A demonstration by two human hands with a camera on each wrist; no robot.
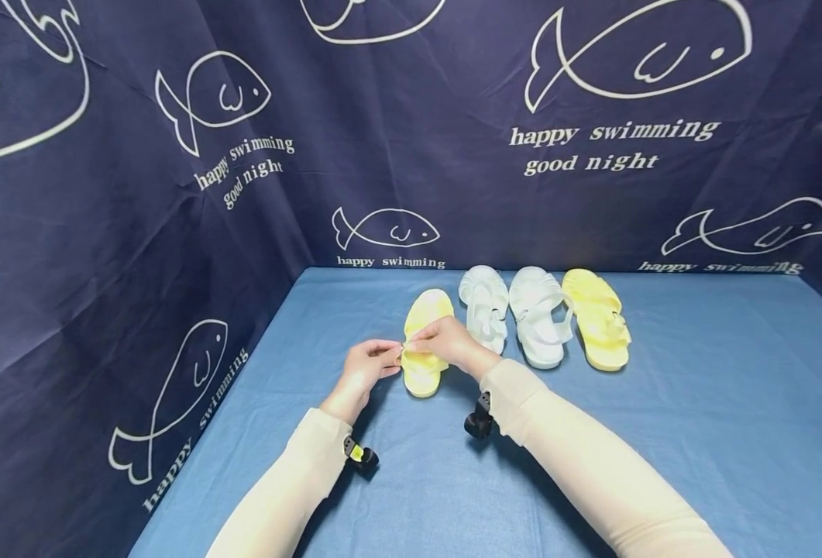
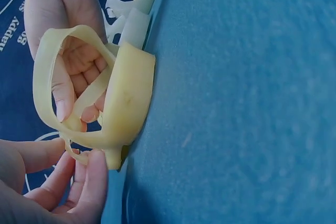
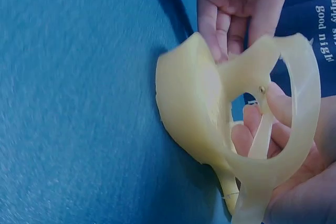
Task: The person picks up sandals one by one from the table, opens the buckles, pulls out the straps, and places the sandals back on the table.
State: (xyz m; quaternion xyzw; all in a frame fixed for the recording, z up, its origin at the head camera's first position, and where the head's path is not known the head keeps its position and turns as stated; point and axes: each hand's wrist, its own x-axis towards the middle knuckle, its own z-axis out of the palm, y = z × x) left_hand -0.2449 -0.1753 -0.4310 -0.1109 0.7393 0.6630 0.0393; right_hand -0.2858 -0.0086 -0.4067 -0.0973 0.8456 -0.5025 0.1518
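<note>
A yellow sandal (image 1: 428,304) stands upright on the blue cloth, toe toward the back, with both hands at its straps. My left hand (image 1: 369,363) is on its left side, pinching the end of a thin strap (image 2: 75,154) between thumb and fingers. From the right, my right hand (image 1: 448,341) reaches over the sandal and pinches the strap between thumb and fingers. In the right wrist view a small metal stud (image 3: 262,89) shows on the strap close to the right thumb. The heel strap (image 2: 44,85) rises as a loop around the fingers of the right hand.
Right of the sandal stand two pale white sandals, one nearer (image 1: 483,291) and one beside it (image 1: 541,353), then a second yellow sandal (image 1: 606,358). A blue cloth (image 1: 696,403) covers the table. Dark blue fish-print curtains (image 1: 411,155) hang behind and at the left.
</note>
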